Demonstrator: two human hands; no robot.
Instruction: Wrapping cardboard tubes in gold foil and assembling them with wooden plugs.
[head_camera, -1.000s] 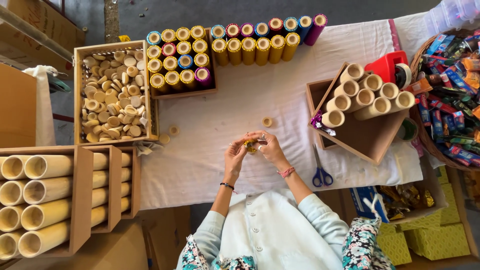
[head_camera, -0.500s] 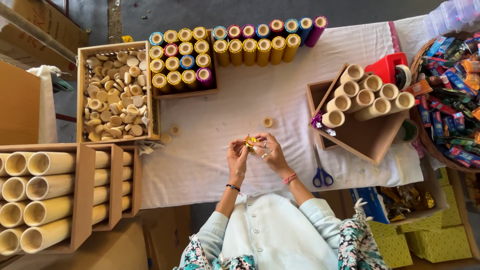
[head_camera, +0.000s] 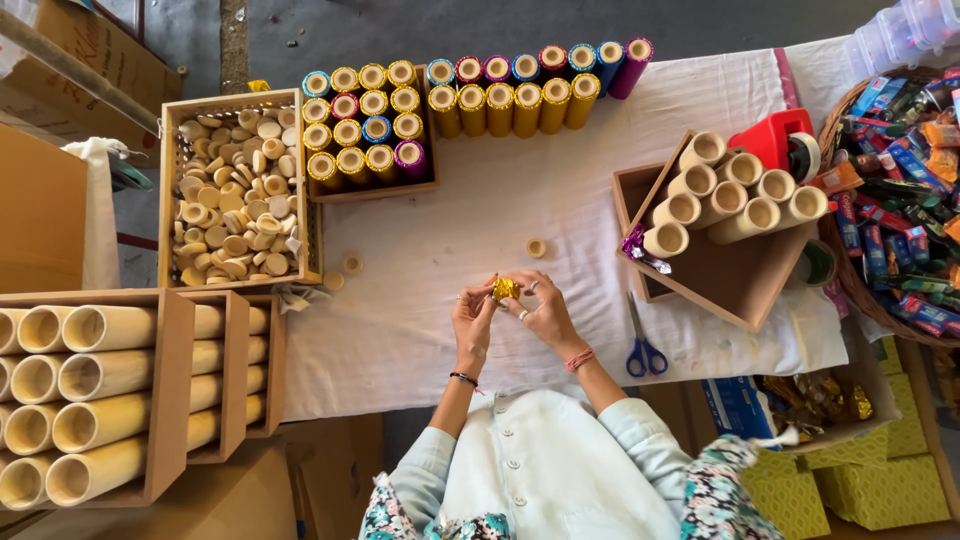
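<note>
Both hands, left hand (head_camera: 474, 318) and right hand (head_camera: 545, 312), pinch small gold-foil piece (head_camera: 505, 289) in closed fingers above white-clothed counter (head_camera: 520, 200); foil may tear or slip if squeezed unevenly.

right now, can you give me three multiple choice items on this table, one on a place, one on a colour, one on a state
1. Where do the scissors lie?
A. on the white cloth, on the person's right side, beside the wooden tray
B. inside the crate of wooden discs
C. on top of the foil-wrapped tubes

2. What colour is the small foil-wrapped piece between the hands?
A. blue
B. gold
C. white

3. How is that piece held?
A. lying alone on the cloth
B. in the right hand only
C. pinched by the fingers of both the left hand and the right hand

Answers: 1 A, the blue handles rest on the cloth next to the tray's corner; 2 B, it shines yellow-gold; 3 C, fingertips of both hands meet on it.
</note>
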